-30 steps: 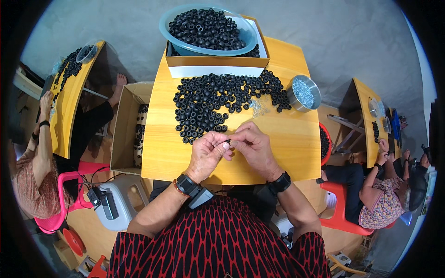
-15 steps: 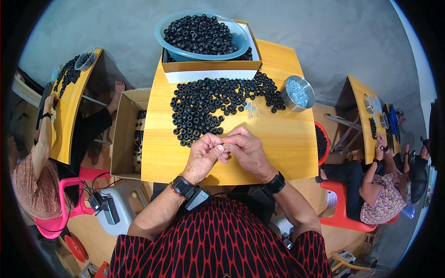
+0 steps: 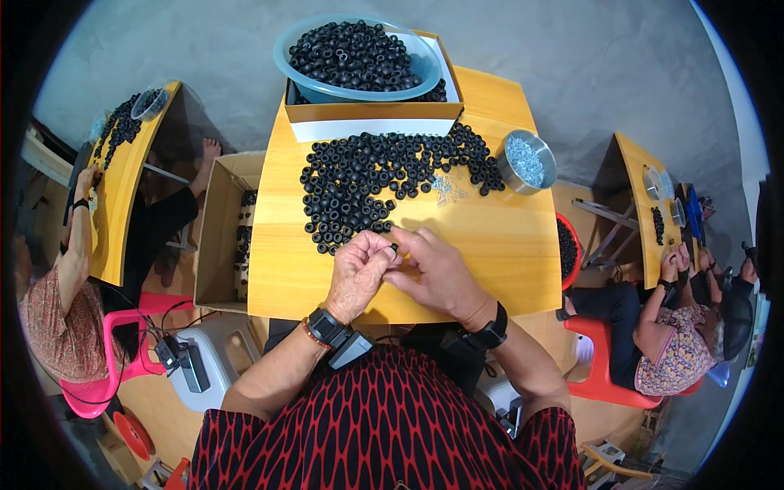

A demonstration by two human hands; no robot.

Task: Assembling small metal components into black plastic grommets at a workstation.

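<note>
Close to the table's near edge, my left hand (image 3: 360,269) pinches a small black ring-shaped piece (image 3: 394,247) between thumb and fingers. My right hand (image 3: 438,274) is right beside it, thumb and index finger parted, with nothing visible between them. Beyond my hands, many black round pieces with holes (image 3: 351,196) lie spread on the yellow table (image 3: 506,253). A few tiny clear bits (image 3: 448,190) are scattered at the edge of that pile. To the right stands a metal cup (image 3: 535,184) filled with small bluish-clear pieces.
A blue bowl (image 3: 282,61) heaped with black pieces rests on a shallow cardboard box (image 3: 376,129) at the far edge. Left of the table is an open carton (image 3: 214,237); on the right, a red basin (image 3: 577,260). Other people sit at tables on both sides.
My fingertips were pressed together before. Now my right thumb and index finger have spread apart, and the black piece shows in my left hand.
</note>
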